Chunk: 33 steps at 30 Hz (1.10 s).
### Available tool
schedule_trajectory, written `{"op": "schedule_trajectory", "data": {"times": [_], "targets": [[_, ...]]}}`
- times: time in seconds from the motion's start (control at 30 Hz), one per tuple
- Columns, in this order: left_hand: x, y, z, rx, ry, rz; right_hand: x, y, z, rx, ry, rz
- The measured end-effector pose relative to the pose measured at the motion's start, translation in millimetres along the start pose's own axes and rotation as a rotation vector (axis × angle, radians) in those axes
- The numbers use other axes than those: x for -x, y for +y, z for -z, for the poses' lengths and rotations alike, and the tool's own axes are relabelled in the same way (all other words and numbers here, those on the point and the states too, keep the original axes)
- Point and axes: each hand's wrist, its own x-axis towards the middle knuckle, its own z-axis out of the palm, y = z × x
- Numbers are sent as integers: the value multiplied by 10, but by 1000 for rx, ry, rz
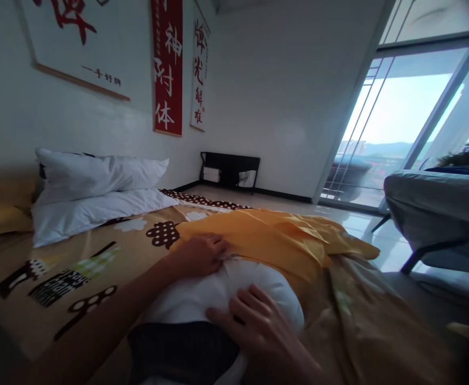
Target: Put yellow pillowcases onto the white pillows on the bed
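A plump white pillow (202, 297) with a dark band (182, 345) across its near end lies right in front of me on the bed. Its far end meets the edge of a yellow pillowcase (266, 230), which spreads flat away from me. My left hand (200, 254) is closed at that edge, fingers curled on the yellow cloth beside the pillow. On the pillow's right side, my right hand (254, 318) has its fingers bent into the white fabric. How far the pillow reaches inside the pillowcase is hidden.
Two white pillows (102, 174) are stacked at the bed's head, beside a yellow pillow (6, 203). A patterned brown sheet (134, 251) covers the bed. A black low rack (230, 171) stands by the wall; a grey chair (438, 214) is at right near the window.
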Motion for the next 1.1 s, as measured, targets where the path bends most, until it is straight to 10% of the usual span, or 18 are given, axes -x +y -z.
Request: {"op": "schedule_trajectory", "data": {"times": [0.23, 0.43, 0.63, 0.83, 1.1], "targets": [[-126, -114, -31, -99, -81, 200, -74, -139, -85, 334, 334, -171], [-116, -302, -74, -15, -88, 368, -61, 10, -243, 313, 359, -269], [-70, -322, -213, 412, 155, 238, -57, 114, -453, 148, 506, -182], [-130, -115, -173, 893, 252, 245, -47, 227, -440, -35, 476, -224], [-181, 125, 160, 1005, 276, 380, 26, 396, -440, 194, 217, -626]]}}
